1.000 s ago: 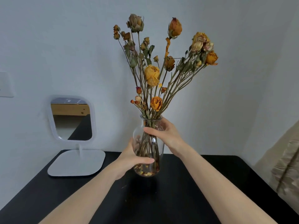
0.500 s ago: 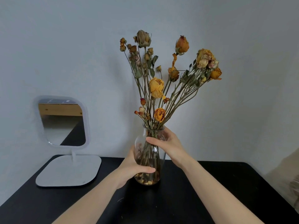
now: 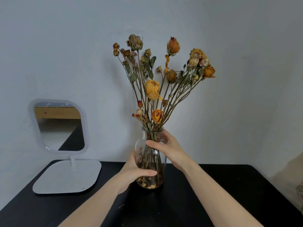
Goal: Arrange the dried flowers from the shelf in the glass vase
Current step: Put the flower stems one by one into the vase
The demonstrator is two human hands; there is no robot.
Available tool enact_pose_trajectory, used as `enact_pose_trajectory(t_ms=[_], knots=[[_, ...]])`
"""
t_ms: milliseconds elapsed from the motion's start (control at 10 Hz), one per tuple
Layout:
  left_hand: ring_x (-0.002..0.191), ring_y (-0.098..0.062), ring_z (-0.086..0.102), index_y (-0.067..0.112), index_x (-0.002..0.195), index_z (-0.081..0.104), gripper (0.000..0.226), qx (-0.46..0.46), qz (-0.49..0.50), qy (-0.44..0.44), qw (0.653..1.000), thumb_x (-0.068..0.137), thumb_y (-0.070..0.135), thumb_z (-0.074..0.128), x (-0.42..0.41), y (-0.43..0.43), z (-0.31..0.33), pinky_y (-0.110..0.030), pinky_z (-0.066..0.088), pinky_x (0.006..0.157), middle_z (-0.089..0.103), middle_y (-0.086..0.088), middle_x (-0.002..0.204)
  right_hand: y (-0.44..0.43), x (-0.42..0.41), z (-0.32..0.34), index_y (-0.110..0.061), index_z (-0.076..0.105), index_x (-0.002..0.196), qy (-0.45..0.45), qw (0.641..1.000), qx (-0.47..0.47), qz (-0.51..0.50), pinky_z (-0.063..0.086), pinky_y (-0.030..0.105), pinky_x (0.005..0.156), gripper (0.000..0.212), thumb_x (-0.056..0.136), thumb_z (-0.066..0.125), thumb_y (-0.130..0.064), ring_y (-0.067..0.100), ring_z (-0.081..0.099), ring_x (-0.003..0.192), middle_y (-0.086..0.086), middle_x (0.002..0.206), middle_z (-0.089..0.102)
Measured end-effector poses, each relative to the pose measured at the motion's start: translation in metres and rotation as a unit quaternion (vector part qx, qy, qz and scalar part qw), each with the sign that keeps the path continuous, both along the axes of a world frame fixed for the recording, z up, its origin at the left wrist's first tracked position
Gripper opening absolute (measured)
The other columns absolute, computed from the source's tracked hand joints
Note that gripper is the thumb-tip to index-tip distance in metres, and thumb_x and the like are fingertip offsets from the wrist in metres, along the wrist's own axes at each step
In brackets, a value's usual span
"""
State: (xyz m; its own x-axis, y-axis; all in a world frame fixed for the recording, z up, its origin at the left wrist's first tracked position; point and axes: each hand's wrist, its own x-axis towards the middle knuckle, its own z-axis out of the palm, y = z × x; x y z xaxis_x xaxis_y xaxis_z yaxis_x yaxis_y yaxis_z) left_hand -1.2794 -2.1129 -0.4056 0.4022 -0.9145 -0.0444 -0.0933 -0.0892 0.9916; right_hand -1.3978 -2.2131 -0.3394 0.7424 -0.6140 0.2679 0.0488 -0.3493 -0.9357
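- Head view, hands: our left hand (image 3: 131, 176) wraps the lower belly of the glass vase (image 3: 161, 163), thumb across the front. Our right hand (image 3: 170, 149) grasps the shoulder just under the rim.
- Head view, task's thing: the dried flowers (image 3: 151, 89) stand in the vase, stems down to its floor among fallen petals and heads fanning up and to the right. The vase sits upright on the black bench (image 3: 221, 185).
- Head view, change: over the last second both grips have stayed as they were, and the vase has barely shifted. Mostly our head has moved.
- Head view, meaning: we judge the arranging nearly done, with only final placing or a turn of the vase left.
- Head view, edges: the bench's back edge and the wall lie just behind the vase.
- Head view, open room: the mirror (image 3: 60, 128) stands to the left of the vase, well apart from it. Bare bench lies in front of the vase and to its right, so we would slide it that way.
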Motion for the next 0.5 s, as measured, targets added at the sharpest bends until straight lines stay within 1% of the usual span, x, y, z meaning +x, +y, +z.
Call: enact_pose_trajectory(t_ms=[100,200,300,400,500], knots=[[0.123,-0.013,0.046,0.031,0.137,0.025,0.115,-0.005,-0.006,0.012,1.0,0.043,0.03,0.091,0.0,0.0,-0.002,-0.042,0.035,0.109,0.05,0.01,0.129,0.0,0.001,-0.002,-0.032,0.056,0.116,0.003,1.0,0.012,0.003,0.038,0.028,0.096,0.04,0.079,0.072,-0.031,0.006,0.051,0.113,-0.008,0.12,0.06],[0.121,-0.011,0.046,0.033,0.136,0.026,0.114,-0.009,-0.015,0.032,0.999,0.042,0.033,0.091,-0.002,0.002,-0.002,-0.039,0.034,0.109,0.05,0.011,0.129,0.0,0.001,-0.001,-0.033,0.054,0.118,0.012,1.0,0.017,0.003,0.037,0.031,0.101,0.042,0.08,0.072,-0.033,0.008,0.049,0.117,-0.009,0.123,0.058],[0.122,-0.01,0.044,0.034,0.138,0.024,0.119,-0.008,-0.011,0.043,0.999,0.04,0.039,0.092,-0.007,0.008,-0.004,-0.036,0.033,0.109,0.048,0.012,0.131,0.003,-0.002,-0.001,-0.031,0.053,0.122,0.017,1.0,0.018,0.0,0.034,0.031,0.103,0.046,0.079,0.071,-0.035,0.012,0.045,0.124,-0.01,0.127,0.056],[0.119,-0.008,0.041,0.035,0.143,0.016,0.12,0.0,0.001,0.045,0.999,0.049,0.033,0.091,-0.01,0.019,-0.006,-0.03,0.031,0.104,0.041,0.009,0.138,0.007,-0.009,-0.002,-0.034,0.047,0.125,0.018,1.0,0.016,-0.005,0.029,0.025,0.101,0.054,0.077,0.072,-0.038,0.008,0.039,0.13,-0.017,0.128,0.049],[0.134,-0.019,0.032,0.033,0.145,0.014,0.113,0.008,0.087,0.009,0.996,0.06,0.022,0.087,-0.016,0.044,-0.005,-0.038,0.027,0.109,0.029,-0.004,0.149,0.017,-0.028,-0.008,-0.035,0.035,0.137,0.06,0.997,-0.024,-0.047,0.027,0.024,0.1,0.073,0.075,0.073,-0.043,0.011,0.031,0.136,-0.013,0.143,0.037]])
